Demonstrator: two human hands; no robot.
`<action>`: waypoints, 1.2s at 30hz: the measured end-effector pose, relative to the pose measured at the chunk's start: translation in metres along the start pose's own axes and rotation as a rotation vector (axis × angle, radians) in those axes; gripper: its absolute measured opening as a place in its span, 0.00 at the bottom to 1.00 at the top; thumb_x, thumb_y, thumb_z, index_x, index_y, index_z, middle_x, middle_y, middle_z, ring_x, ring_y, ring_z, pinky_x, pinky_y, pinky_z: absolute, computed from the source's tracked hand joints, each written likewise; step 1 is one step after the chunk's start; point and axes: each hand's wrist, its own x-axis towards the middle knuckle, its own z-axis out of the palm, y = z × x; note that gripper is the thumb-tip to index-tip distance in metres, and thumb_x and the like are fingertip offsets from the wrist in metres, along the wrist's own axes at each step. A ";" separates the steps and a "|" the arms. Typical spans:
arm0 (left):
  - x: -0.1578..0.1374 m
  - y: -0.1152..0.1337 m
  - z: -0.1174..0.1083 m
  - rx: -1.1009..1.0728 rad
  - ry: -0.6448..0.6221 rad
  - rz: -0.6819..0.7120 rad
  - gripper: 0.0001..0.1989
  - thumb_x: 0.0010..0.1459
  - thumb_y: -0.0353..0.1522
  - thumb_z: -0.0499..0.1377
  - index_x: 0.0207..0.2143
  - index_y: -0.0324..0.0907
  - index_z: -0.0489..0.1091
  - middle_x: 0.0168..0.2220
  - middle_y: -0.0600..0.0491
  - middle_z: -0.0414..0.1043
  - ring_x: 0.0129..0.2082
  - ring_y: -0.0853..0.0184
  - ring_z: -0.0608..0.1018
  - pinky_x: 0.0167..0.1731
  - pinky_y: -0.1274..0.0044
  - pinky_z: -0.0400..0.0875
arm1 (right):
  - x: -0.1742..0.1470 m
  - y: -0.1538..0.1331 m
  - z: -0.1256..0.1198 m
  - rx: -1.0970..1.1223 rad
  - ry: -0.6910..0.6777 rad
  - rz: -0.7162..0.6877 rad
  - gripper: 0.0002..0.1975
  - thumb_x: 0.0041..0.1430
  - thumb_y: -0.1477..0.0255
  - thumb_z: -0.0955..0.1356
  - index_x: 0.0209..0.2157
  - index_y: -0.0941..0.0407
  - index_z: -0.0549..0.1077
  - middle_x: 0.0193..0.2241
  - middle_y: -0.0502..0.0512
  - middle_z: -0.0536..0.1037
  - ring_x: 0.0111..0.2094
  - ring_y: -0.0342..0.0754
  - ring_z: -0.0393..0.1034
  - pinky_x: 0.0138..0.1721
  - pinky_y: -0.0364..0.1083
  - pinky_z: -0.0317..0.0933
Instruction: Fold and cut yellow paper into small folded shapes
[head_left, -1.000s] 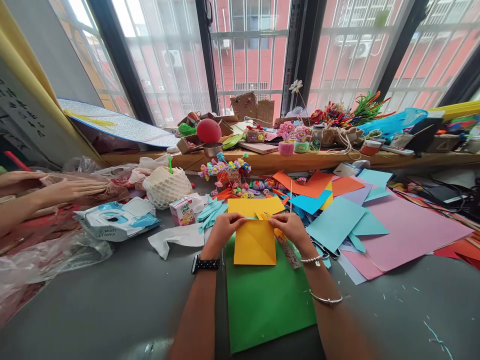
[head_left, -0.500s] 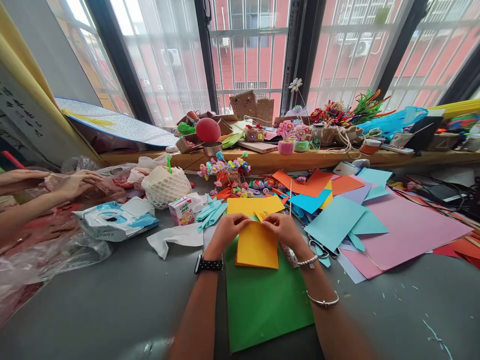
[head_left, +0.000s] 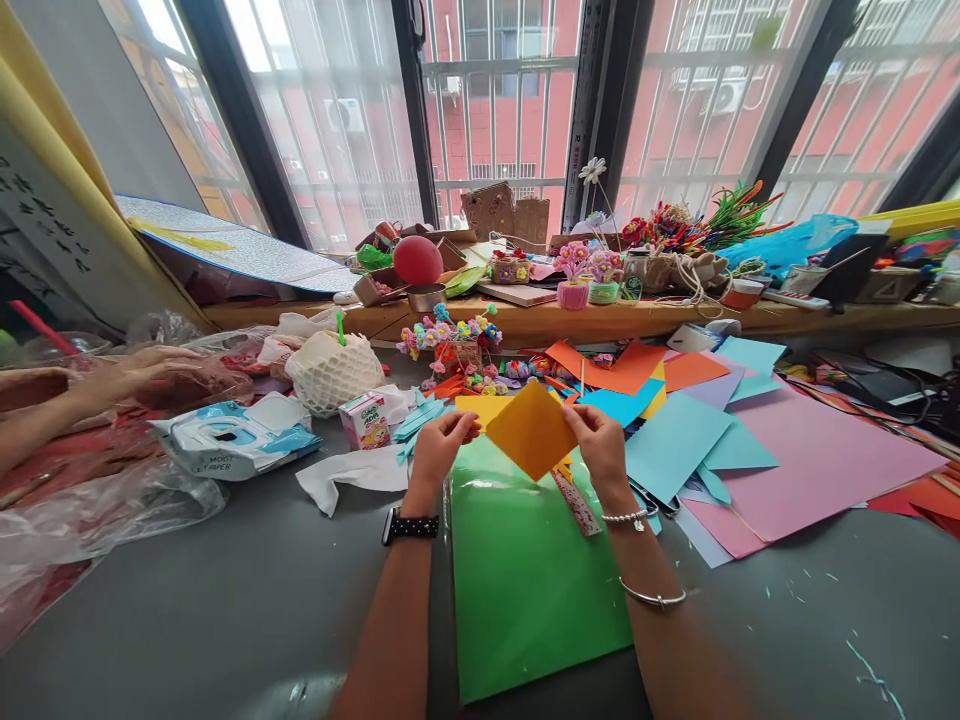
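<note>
A folded piece of yellow paper (head_left: pixel 531 432) is held up, turned like a diamond, above a green sheet (head_left: pixel 540 590). My right hand (head_left: pixel 600 447) pinches its right corner between thumb and fingers. My left hand (head_left: pixel 442 452), thumb and fingertips pressed together, is right beside the left corner; whether it grips anything is unclear. Behind it lies another yellow sheet (head_left: pixel 480 408), partly covered. A patterned strip (head_left: pixel 577 503) rests on the green sheet near my right wrist, with small yellow scraps (head_left: pixel 562 466) by its upper end.
To the right are blue paper pieces (head_left: pixel 675 450), a large pink sheet (head_left: pixel 832 460) and scissors (head_left: pixel 667 503), mostly covered. On the left stand a wet-wipe pack (head_left: pixel 232 440), a small pink box (head_left: pixel 365 422) and a net-wrapped coconut (head_left: pixel 335 372). Another person's hands (head_left: pixel 150 375) work at far left.
The yellow paper has been lifted off the green sheet and turned to a diamond. My hands have moved apart, exposing more of the green sheet and the patterned strip.
</note>
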 end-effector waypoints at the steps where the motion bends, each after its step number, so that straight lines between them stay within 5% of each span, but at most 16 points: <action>1: 0.000 0.001 0.002 -0.036 -0.021 -0.024 0.18 0.43 0.43 0.57 0.28 0.36 0.69 0.26 0.50 0.72 0.28 0.68 0.75 0.32 0.75 0.69 | 0.000 0.000 0.001 0.070 0.074 0.017 0.14 0.44 0.62 0.65 0.24 0.60 0.71 0.23 0.54 0.74 0.26 0.45 0.66 0.27 0.43 0.59; 5: -0.002 0.001 0.015 -0.128 -0.157 -0.101 0.23 0.40 0.45 0.58 0.33 0.36 0.68 0.33 0.47 0.72 0.33 0.66 0.74 0.34 0.74 0.69 | 0.000 0.000 0.003 0.284 0.205 0.088 0.13 0.41 0.63 0.68 0.24 0.59 0.70 0.23 0.51 0.73 0.26 0.43 0.65 0.29 0.42 0.60; 13: -0.008 0.003 0.028 -0.185 -0.223 -0.169 0.17 0.38 0.38 0.62 0.31 0.36 0.70 0.33 0.50 0.73 0.30 0.69 0.74 0.37 0.74 0.68 | 0.000 0.001 0.008 0.376 0.106 0.157 0.13 0.39 0.64 0.69 0.25 0.59 0.71 0.24 0.51 0.74 0.27 0.43 0.66 0.30 0.43 0.60; 17: -0.009 0.005 0.024 -0.301 -0.220 -0.192 0.17 0.37 0.36 0.63 0.31 0.36 0.71 0.33 0.51 0.74 0.32 0.67 0.74 0.39 0.73 0.68 | -0.002 0.003 0.009 0.212 0.064 0.096 0.15 0.42 0.63 0.66 0.29 0.61 0.72 0.28 0.56 0.74 0.30 0.46 0.67 0.31 0.45 0.61; 22: -0.009 0.005 0.024 -0.338 -0.199 -0.189 0.17 0.37 0.36 0.63 0.31 0.35 0.71 0.34 0.49 0.74 0.33 0.65 0.75 0.39 0.72 0.68 | -0.007 0.002 0.011 -0.211 0.068 -0.211 0.18 0.48 0.66 0.63 0.41 0.58 0.70 0.39 0.59 0.73 0.38 0.50 0.65 0.40 0.50 0.59; 25: -0.010 0.007 0.023 -0.345 -0.225 -0.164 0.18 0.38 0.37 0.63 0.33 0.35 0.71 0.35 0.48 0.73 0.34 0.64 0.75 0.39 0.72 0.68 | -0.009 0.000 0.014 -0.347 0.036 -0.281 0.19 0.48 0.66 0.63 0.42 0.59 0.70 0.39 0.60 0.73 0.42 0.52 0.63 0.44 0.53 0.55; 36: -0.013 0.012 0.023 -0.394 -0.340 -0.103 0.25 0.43 0.38 0.60 0.46 0.43 0.63 0.50 0.47 0.63 0.46 0.61 0.68 0.42 0.73 0.65 | -0.013 -0.004 0.022 0.017 -0.304 0.004 0.23 0.47 0.59 0.64 0.42 0.58 0.70 0.43 0.60 0.71 0.42 0.51 0.66 0.40 0.49 0.62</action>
